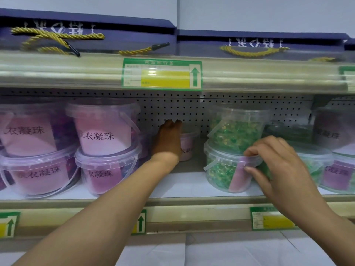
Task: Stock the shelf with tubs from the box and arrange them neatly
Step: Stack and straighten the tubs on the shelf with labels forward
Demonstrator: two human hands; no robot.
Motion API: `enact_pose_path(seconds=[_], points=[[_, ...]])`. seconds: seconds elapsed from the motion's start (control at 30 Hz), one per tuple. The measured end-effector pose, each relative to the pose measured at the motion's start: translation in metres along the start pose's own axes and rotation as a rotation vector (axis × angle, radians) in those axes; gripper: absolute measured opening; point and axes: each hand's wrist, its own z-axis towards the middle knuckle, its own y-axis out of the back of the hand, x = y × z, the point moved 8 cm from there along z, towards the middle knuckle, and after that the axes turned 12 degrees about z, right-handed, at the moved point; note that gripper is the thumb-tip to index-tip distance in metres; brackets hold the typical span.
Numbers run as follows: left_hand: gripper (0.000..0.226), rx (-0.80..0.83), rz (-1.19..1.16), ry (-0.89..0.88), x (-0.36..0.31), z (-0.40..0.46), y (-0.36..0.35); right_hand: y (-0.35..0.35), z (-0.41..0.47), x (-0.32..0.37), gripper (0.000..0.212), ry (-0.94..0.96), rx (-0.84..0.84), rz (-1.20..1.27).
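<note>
Stacked two-high at shelf [172, 186] left: clear tubs of purple beads [107, 146] with pink labels. Far back in the middle gap: small pink tub [187, 148], left hand [169, 140] against it, grip unclear. Right: green-bead tub [226, 169] under another, rim pinched by right hand [276, 162].

Pale wall [269, 14] above; perforated back panel [172, 106] behind.

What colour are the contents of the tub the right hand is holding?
Green, with a pink label strip, in the tub that the right hand pinches; head view.
</note>
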Motion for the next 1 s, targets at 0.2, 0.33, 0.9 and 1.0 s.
enact_pose_path(seconds=[0.2, 0.33, 0.9, 1.0], points=[[0.033, 0.045, 0.039, 0.022, 0.004, -0.002, -0.003, 0.005, -0.005, -0.008, 0.029, -0.087, -0.061, -0.027], [0.036, 0.085, 0.079, 0.029, 0.009, -0.011, -0.003, -0.002, -0.003, 0.006, 0.028, -0.049, -0.047, 0.021], [0.037, 0.019, 0.174, -0.005, 0.002, -0.006, 0.006, -0.007, 0.0, 0.016, 0.026, -0.179, -0.061, 0.061], [0.034, 0.018, 0.143, 0.001, 0.005, -0.008, 0.007, -0.007, 0.0, 0.016, 0.025, -0.186, -0.055, 0.049]])
